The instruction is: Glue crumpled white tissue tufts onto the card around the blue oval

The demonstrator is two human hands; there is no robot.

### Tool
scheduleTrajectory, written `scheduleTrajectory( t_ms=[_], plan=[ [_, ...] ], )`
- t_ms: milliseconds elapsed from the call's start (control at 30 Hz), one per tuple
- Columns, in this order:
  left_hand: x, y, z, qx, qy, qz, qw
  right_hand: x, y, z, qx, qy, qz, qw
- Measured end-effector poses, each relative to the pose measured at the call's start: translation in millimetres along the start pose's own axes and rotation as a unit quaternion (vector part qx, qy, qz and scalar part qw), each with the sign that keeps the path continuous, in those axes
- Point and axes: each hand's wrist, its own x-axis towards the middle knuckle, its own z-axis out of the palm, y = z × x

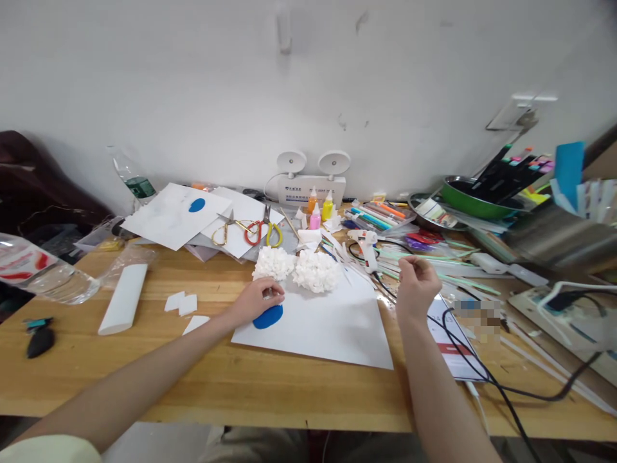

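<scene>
My left hand (260,300) rests at the edge of a white paper sheet (328,334), beside a blue oval (268,317) on it. Its fingers are loosely curled with a gap between them, and I see nothing held. Just behind it sit two fluffy white crumpled clumps (315,271), the left one close to my fingers. Raised to the right of the sheet, my right hand (418,283) has its fingertips pinched together; whatever they hold, if anything, is too small to make out. A white glue gun (365,247) stands behind and left of the right hand.
Scissors (253,233) and papers (176,215) lie at the back left. Small paint bottles (315,217) stand near a white emergency light (312,190). Black cables (463,350) cross a phone-like screen (450,341) at right. A plastic bottle (53,273) lies left, near white foam (124,299).
</scene>
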Motion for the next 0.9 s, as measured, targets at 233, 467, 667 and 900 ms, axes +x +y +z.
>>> scheduleTrajectory(
  t_ms=[233, 467, 667, 900],
  plan=[
    [0, 0, 4.0, 0.014, 0.02, 0.012, 1.0, -1, 11, 1, -0.057, -0.019, -0.017, 0.998],
    [-2, -1, 6.8, 0.006, 0.045, 0.022, 0.999, -4, 17, 1, -0.187, -0.179, -0.051, 0.964],
    [-13, -4, -3.8, -0.012, 0.054, 0.019, 0.998, -17, 23, 7, -0.27, -0.359, -0.065, 0.891],
    [-70, -19, -28.5, 0.014, 0.194, -0.003, 0.981, -22, 34, 10, -0.337, -0.378, -0.056, 0.861]
  ],
)
